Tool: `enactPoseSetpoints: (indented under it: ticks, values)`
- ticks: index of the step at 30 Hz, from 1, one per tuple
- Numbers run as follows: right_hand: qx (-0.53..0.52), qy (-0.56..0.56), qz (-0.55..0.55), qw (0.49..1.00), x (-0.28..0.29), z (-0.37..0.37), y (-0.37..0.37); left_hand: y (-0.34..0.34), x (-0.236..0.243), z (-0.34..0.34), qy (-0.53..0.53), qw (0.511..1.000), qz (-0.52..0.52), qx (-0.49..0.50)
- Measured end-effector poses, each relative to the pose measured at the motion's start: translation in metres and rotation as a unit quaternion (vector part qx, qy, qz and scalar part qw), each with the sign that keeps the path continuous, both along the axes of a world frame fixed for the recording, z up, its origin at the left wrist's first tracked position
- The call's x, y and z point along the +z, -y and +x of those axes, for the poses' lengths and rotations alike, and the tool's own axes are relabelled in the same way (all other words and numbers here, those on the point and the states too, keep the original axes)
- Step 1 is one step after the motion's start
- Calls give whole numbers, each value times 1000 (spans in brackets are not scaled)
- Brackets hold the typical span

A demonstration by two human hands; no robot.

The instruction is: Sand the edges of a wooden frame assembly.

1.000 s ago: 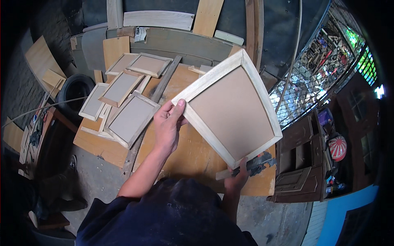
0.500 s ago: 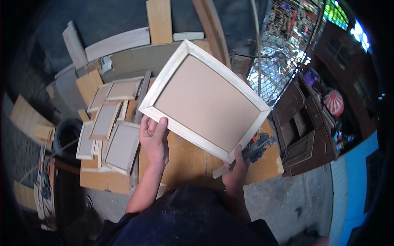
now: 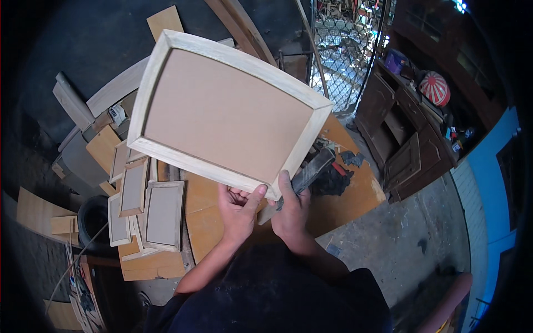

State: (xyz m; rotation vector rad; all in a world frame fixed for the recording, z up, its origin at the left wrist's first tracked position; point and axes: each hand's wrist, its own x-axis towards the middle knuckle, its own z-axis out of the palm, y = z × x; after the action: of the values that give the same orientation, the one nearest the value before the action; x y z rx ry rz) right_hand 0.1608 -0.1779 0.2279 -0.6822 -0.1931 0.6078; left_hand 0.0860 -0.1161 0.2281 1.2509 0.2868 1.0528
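Both hands hold up a picture frame [image 3: 145, 94] of pale bare wood, with a flat tan panel inside it. It is tilted above the workbench. My left hand [image 3: 237, 215] grips the near rail, thumb on the front face and fingers behind. Close beside it, my right hand [image 3: 290, 213] is closed around the near right corner with its thumb up along the wood. Behind the right hand lies a long dark tool [image 3: 313, 169]; its kind I cannot make out. A pale wood end [image 3: 266, 215] shows between the hands.
Several smaller frames [image 3: 162, 213] lie at the left of the orange-brown workbench [image 3: 358, 180]. Dark crumpled scraps [image 3: 333, 183] sit on its right. Beyond stand a dark wooden cabinet [image 3: 419, 161] and a mesh gate [image 3: 344, 72]. A tyre [image 3: 91, 219] is at left; a person's bare limb [image 3: 449, 305] shows lower right.
The picture frame has moved left and up in view and turned a little. My left hand has slid along the near rail toward my right hand. The view has shifted too.
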Motion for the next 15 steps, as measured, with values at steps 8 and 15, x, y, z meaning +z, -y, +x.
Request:
enactPoseSetpoints:
  ticks: [8, 15]
  values:
    - [-47, 205, -70, 975, 9, 51, 5, -17, 2, -19, -36, 999, -3, 32]
    - [-108, 418, -133, 892, 50, 111, -5, -21, 7, -33, -18, 999, 9, -25]
